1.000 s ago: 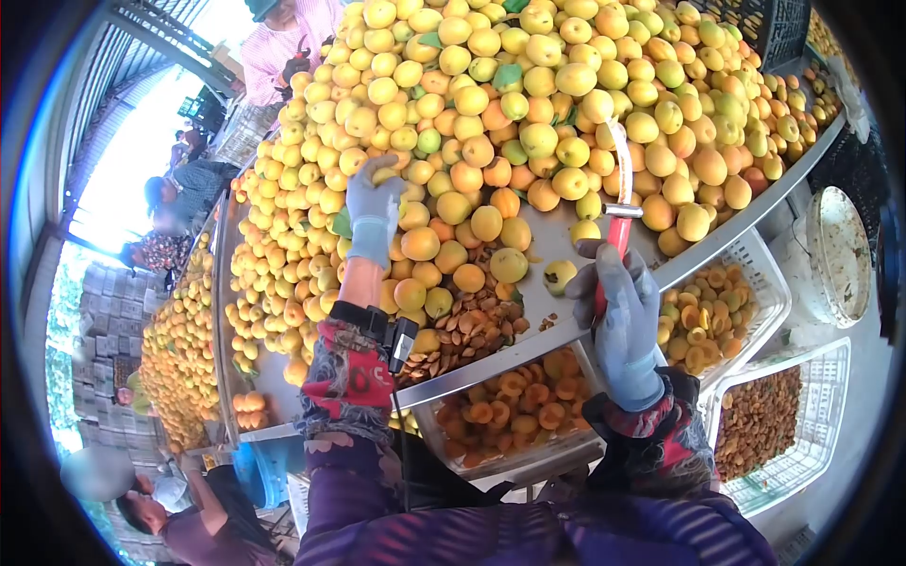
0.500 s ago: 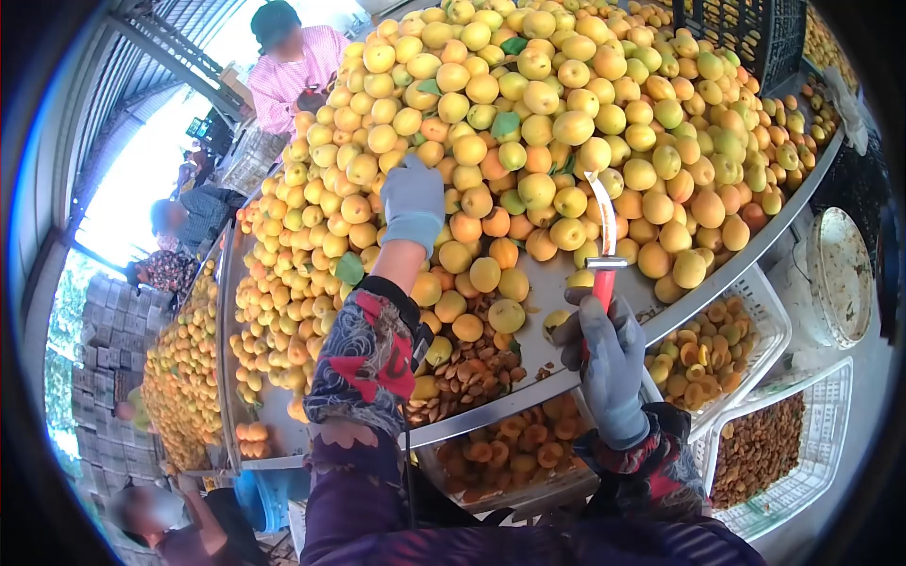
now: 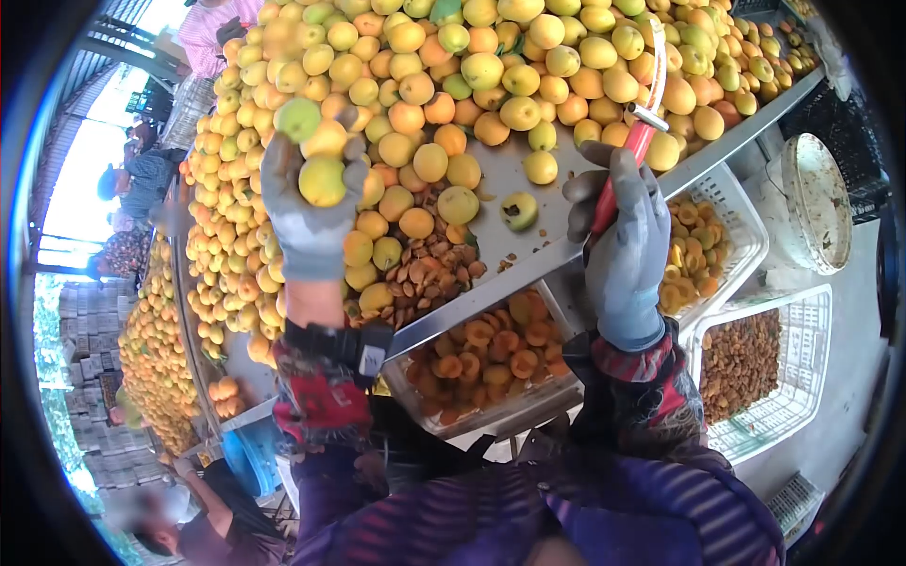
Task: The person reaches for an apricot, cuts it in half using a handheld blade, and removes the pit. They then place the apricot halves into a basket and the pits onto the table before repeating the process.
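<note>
My left hand (image 3: 307, 222), in a grey glove, is palm up with its fingers curled around a yellow apricot (image 3: 323, 181). An orange-yellow apricot (image 3: 326, 139) and a greenish apricot (image 3: 299, 121) are at its fingertips, over the big apricot pile (image 3: 406, 90). My right hand (image 3: 628, 250), also gloved, grips the red handle of a curved knife (image 3: 638, 141), its blade pointing up and away from me. An apricot with a dark, damaged top (image 3: 519, 211) lies on the metal tabletop (image 3: 495, 250) between the hands. Brown pits (image 3: 429, 274) are heaped nearer me.
Below the table edge (image 3: 528, 274) stand a crate of halved apricots (image 3: 491, 354) and another crate of halves (image 3: 694, 250). A white basket (image 3: 812, 377) of brown pits and a white bucket (image 3: 816, 203) stand right. Other people (image 3: 222, 33) are at the left.
My left hand has drawn back from the pile, turned palm up and now has apricots in it. My right hand keeps the knife, now tilted further right. The view has shifted.
</note>
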Demonstrator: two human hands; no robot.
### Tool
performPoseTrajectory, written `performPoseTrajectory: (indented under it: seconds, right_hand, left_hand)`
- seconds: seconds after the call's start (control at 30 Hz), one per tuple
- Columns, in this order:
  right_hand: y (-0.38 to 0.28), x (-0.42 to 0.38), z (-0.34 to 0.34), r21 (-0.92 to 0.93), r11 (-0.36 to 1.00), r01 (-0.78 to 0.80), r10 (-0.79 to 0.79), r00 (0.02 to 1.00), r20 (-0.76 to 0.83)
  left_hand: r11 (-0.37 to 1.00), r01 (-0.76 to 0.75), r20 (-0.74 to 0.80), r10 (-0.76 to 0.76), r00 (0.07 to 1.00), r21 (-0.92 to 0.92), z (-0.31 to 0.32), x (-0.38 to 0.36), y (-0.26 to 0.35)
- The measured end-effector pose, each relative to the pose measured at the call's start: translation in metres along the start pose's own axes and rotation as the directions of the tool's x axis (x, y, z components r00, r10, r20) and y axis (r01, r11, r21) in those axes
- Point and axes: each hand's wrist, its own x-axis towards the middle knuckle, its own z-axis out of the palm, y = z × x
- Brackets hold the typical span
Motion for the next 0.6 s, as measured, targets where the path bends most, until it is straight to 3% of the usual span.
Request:
performPoseTrajectory:
  seconds: [0.03,0.17,0.23,0.3,0.33,0.37,0.4,0.43,0.47,0.53,0.6]
  right_hand:
    - [0.0,-0.002,-0.002,0.02,0.999,0.03,-0.03,1.0,-0.002]
    - [-0.004,-0.012,-0.011,-0.004,0.999,0.037,-0.037,0.999,0.011]
    - [-0.006,-0.018,-0.014,0.048,0.999,0.025,-0.026,0.999,0.024]
    - [-0.006,-0.017,-0.02,0.079,0.996,0.038,-0.039,0.999,0.017]
    - [-0.005,-0.016,-0.023,0.105,0.993,0.047,-0.048,0.999,0.007]
    - [-0.005,-0.015,-0.025,0.109,0.993,0.05,-0.051,0.999,0.008]
    - [-0.005,-0.014,-0.026,0.088,0.993,0.074,-0.074,0.997,-0.004]
    - [-0.004,-0.013,-0.028,0.068,0.993,0.099,-0.099,0.995,-0.012]
    - [-0.004,-0.013,-0.031,0.069,0.993,0.101,-0.101,0.995,0.0]
    - [-0.001,-0.011,-0.036,-0.07,0.977,0.199,-0.201,0.979,-0.021]
    - [0.022,0.008,-0.044,-0.181,0.919,0.352,-0.36,0.933,-0.012]
  left_hand:
    - [0.983,0.033,-0.042,-0.041,0.998,-0.178,-0.002,-0.011,-0.005]
    - [0.947,0.071,-0.003,-0.076,0.997,-0.313,0.008,-0.038,-0.027]
    - [0.995,0.085,-0.024,-0.086,0.996,-0.051,0.01,-0.043,-0.035]
    - [0.926,0.088,-0.021,-0.086,0.996,0.367,0.024,-0.046,-0.046]
    - [0.802,0.089,-0.021,-0.095,0.995,0.59,0.036,-0.048,-0.051]
    - [0.56,0.071,0.01,-0.14,0.99,0.825,0.026,-0.036,-0.062]
    - [0.559,0.067,0.01,-0.135,0.991,0.826,0.036,-0.036,-0.067]
    - [0.026,-0.121,0.123,-0.089,0.988,0.992,0.049,-0.035,-0.075]
    - [-0.519,-0.254,0.233,-0.106,0.967,0.816,0.062,-0.035,-0.085]
    - [-0.674,-0.22,0.131,-0.181,0.975,0.705,0.08,-0.031,-0.103]
    - [-0.706,-0.235,0.098,-0.23,0.968,0.668,0.076,-0.022,-0.121]
